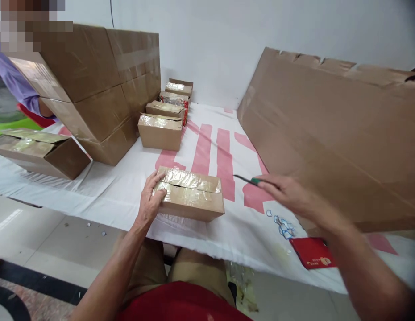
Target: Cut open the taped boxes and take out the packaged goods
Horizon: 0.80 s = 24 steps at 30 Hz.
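In front of me on the cloth-covered table lies a small cardboard box [190,201], its top seam slit between strips of shiny clear tape. My left hand [151,196] grips the box's left end, thumb and fingers over the upper edge. To the right of the box, my right hand [277,185] is closed around a slim dark knife [245,179] with a green part near the fingers. The knife's tip points left and stays apart from the box. Part of its handle is hidden in my hand.
Stacked cartons [103,84] rise at the left, with a person's purple sleeve [18,82] behind. Small boxes [159,133] line up at the back; another box [40,151] lies left. A large cardboard sheet [334,142], label scraps [285,227] and a red packet [313,253] are right.
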Available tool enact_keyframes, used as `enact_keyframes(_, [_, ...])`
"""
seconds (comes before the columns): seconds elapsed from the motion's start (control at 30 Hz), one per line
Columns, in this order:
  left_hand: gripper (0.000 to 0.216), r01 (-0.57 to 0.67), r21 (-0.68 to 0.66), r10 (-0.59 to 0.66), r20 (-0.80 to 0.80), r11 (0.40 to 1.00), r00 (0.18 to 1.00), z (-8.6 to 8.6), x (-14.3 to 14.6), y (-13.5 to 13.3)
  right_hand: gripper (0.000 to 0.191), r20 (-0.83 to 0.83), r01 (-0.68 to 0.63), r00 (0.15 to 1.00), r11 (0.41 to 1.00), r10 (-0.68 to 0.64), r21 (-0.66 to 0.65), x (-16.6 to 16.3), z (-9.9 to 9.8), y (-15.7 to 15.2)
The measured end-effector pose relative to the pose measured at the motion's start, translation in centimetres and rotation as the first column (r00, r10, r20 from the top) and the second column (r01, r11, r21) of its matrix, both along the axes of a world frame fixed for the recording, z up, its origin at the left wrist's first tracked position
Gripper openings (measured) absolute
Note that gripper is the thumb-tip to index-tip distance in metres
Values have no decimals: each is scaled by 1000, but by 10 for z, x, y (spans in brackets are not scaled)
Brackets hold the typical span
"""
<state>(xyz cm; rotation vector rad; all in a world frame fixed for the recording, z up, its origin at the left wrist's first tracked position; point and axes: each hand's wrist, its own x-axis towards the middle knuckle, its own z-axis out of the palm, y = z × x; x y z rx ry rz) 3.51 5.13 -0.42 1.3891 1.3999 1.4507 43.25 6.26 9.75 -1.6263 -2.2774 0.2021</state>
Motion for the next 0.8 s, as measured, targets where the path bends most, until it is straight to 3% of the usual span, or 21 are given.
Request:
enact_keyframes(0.13, [68,-27,-12,27,-8,1000,1000,4,-2,-5,33,196,160,970,986,-146,-56,-25,-83,-29])
enact_keyframes(0.23, [64,-56,-54,54,-24,997,998,8,-8,-18,31,249,208,950,977,-190,-47,-31,-117,-43])
enact_keyframes(0.33, [54,-82,-43,78,-89,996,993,10,-12,-32,31,76,125,989,992,-126,18,-36,-105,-45])
enact_keyframes(0.43, [49,-107,4,106,-124,994,987,10,-10,-41,36,-173,-18,984,992,40,126,-55,-68,-40])
enact_keyframes(0.5, [48,-119,14,120,-71,993,990,9,-6,-44,35,-249,-91,960,985,126,146,-73,-47,-36])
enact_keyframes(0.67, [37,38,-27,-31,207,999,978,4,-10,-44,44,-379,-157,915,988,140,-14,-100,-26,-29])
enact_keyframes(0.8, [27,127,34,-131,188,991,973,2,-21,-45,54,-384,-132,920,985,80,-110,-105,-22,-9])
